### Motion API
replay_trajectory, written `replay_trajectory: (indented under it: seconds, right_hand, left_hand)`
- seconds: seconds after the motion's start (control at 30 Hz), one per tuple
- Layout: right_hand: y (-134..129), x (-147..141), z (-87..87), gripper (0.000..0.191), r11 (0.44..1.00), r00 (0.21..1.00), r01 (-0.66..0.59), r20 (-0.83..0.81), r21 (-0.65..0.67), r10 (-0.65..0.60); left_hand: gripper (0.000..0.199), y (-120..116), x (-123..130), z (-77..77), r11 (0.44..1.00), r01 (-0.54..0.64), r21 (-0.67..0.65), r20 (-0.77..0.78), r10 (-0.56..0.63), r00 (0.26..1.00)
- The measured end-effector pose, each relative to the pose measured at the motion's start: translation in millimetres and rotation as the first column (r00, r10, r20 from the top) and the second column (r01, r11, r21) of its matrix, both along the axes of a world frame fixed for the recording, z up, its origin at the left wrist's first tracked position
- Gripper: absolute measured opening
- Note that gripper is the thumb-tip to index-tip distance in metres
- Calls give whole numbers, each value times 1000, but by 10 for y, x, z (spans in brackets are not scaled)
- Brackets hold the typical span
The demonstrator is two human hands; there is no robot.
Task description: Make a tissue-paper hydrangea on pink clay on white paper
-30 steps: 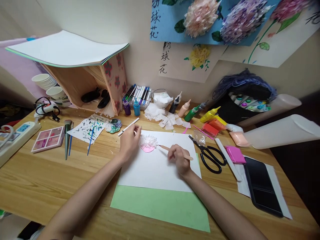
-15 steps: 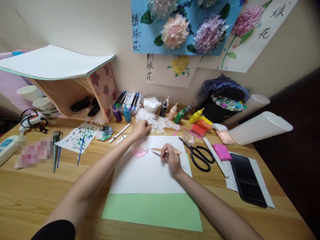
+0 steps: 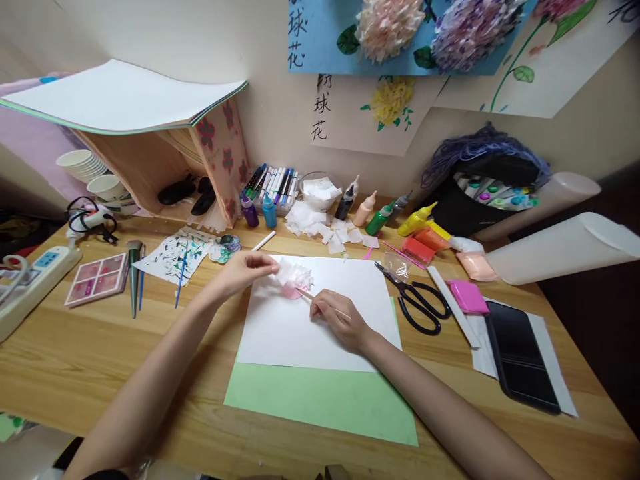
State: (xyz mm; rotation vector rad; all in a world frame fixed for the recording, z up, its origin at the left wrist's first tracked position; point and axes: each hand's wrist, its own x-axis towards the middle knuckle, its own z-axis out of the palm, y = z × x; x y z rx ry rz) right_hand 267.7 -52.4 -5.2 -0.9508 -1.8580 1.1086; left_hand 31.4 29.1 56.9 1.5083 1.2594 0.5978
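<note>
Pinched between the thumb and fingers of my left hand (image 3: 245, 272) is a thin white paper square (image 3: 285, 271), at the left edge of the pink-and-white ruffled paper flower (image 3: 303, 275). A flat pink clay piece (image 3: 292, 292) shows below the flower's ruffles. My right hand (image 3: 337, 317) grips a slim wooden stick (image 3: 310, 296) like a pencil, its pointed end at the pink clay. Whether the tip touches the paper square cannot be made out. Under both lies a white sheet (image 3: 320, 343) on a green sheet (image 3: 320, 403).
Loose paper squares (image 3: 345, 235) lie behind the sheet, near a glass bowl (image 3: 321, 190) of more. Paint bottles (image 3: 383, 219) stand at the back. Black-handled scissors (image 3: 420, 303), a pink clay pack (image 3: 469, 296) and a phone (image 3: 520, 357) lie right; brushes (image 3: 133, 280) lie left.
My left hand has come back from the loose squares to the flower with a paper square. My right hand has brought the stick's tip to the pink clay. The view has shifted.
</note>
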Motion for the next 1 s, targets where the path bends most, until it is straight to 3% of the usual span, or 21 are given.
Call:
replay_trajectory:
  seconds: [0.17, 0.3, 0.4, 0.5, 1.0]
  right_hand:
    - [15, -24, 19, 36, 994, 998, -30, 56, 101, 24]
    - [19, -12, 2, 36, 976, 998, -33, 54, 214, 22]
    - [46, -35, -20, 33, 972, 990, -75, 137, 225, 44]
    - [87, -90, -36, 32, 971, 982, -96, 180, 221, 56]
    - [226, -176, 25, 37, 987, 997, -5, 83, 163, -9]
  left_hand:
    - [34, -370, -13, -210, 988, 78, -134, -53, -86, 995]
    - [24, -513, 72, -249, 996, 86, -2, -195, -85, 977]
    - [18, -549, 125, -278, 987, 108, 123, -299, -67, 952]
    - [18, -557, 151, -313, 980, 127, 153, -357, -65, 932]
    - [20, -578, 295, -267, 940, 105, 324, -501, 77, 862]
